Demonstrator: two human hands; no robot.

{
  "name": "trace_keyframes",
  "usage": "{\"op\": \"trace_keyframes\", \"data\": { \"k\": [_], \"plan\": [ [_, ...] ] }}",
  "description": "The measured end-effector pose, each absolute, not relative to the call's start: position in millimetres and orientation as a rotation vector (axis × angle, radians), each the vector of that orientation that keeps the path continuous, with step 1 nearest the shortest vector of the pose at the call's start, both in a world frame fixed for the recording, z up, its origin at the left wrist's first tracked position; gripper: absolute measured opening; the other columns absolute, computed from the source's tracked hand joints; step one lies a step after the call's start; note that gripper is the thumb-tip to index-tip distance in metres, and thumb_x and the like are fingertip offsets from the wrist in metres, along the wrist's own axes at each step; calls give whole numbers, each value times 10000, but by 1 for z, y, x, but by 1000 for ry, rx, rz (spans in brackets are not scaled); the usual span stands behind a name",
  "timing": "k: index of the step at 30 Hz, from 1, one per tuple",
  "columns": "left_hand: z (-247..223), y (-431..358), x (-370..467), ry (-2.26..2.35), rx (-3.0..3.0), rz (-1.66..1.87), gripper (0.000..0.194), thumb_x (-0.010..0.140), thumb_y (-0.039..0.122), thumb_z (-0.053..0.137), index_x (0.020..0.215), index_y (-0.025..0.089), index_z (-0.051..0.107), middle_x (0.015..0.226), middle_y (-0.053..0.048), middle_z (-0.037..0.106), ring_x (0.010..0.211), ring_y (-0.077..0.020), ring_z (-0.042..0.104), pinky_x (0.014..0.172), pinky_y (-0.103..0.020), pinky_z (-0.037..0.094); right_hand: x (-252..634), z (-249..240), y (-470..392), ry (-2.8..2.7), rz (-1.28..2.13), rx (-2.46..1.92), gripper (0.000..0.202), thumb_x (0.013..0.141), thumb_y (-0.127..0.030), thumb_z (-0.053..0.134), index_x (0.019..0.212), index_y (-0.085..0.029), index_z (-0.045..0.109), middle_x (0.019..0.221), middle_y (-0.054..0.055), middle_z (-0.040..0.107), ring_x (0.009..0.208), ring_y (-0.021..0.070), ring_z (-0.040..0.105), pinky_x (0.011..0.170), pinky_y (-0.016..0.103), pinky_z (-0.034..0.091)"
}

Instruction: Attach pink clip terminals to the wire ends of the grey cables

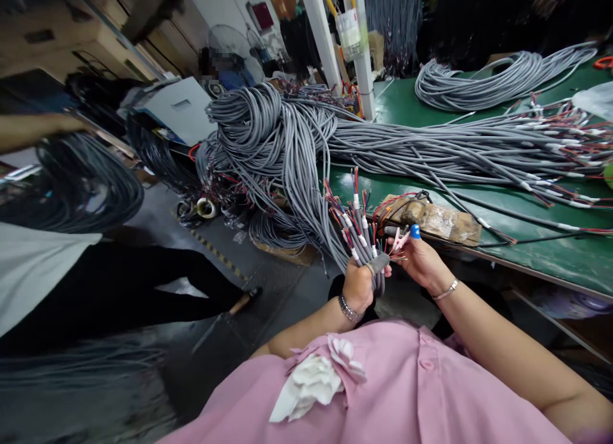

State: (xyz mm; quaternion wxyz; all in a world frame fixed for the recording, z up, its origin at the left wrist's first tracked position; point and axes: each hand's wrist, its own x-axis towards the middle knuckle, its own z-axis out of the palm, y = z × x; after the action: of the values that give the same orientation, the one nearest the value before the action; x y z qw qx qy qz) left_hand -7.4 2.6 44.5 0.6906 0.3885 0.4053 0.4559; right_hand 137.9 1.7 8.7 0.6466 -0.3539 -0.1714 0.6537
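cable bundle point(364, 243) | grey | coloured wire ends point(355, 177) upward | in left hand point(360, 285)

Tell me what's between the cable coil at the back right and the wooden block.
Long grey cables across the green bench, in the head view.

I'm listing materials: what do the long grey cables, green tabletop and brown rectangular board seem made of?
Long grey cables: likely satin plastic jackets, smoothly curving. Green tabletop: perhaps glossy vinyl or laminate, given its sheen. Brown rectangular board: probably rough wood, with worn, blotchy face.
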Motion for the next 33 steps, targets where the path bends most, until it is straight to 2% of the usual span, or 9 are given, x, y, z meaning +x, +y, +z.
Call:
{"op": "trace_keyframes", "data": {
  "k": [8,11,20,27,33],
  "plan": [
    [40,2,-6,944,889,1013,298,617,370,794,689,121,647,548,-11,618,509,-142,606,549,-278,511,129,14,7,-213,1441,-763,364,700,-536,754,754,-183,685,734,37,711,524,125,555,526,273,461],
    [38,1,-7,950,889,1002,305,598,364,806,685,125,638,553,-10,621,508,-145,606,545,-280,509,128,13,7,-191,1433,-753,358,692,-532,763,765,-191,679,741,33,710,556,131,571,532,268,468],
    [40,-5,-17,927,878,1020,247,631,309,790,687,124,637,556,-4,617,505,-136,599,527,-266,502,138,13,-2,-259,1534,-677,447,781,-642,603,841,-210,700,814,36,699,643,134,600,549,239,477],
    [49,-2,-19,917,866,1066,225,652,322,766,706,137,651,558,-5,630,518,-140,607,556,-274,502,144,17,-6,-365,1494,-736,253,795,-435,696,857,-190,710,808,24,705,705,131,612,589,233,469],
    [47,5,-8,892,855,1123,168,651,255,758,682,124,657,565,-10,629,520,-121,594,538,-243,483,142,17,-6,-306,1520,-743,280,779,-475,705,833,-201,702,817,14,711,694,126,607,585,238,463]
  ]
}}
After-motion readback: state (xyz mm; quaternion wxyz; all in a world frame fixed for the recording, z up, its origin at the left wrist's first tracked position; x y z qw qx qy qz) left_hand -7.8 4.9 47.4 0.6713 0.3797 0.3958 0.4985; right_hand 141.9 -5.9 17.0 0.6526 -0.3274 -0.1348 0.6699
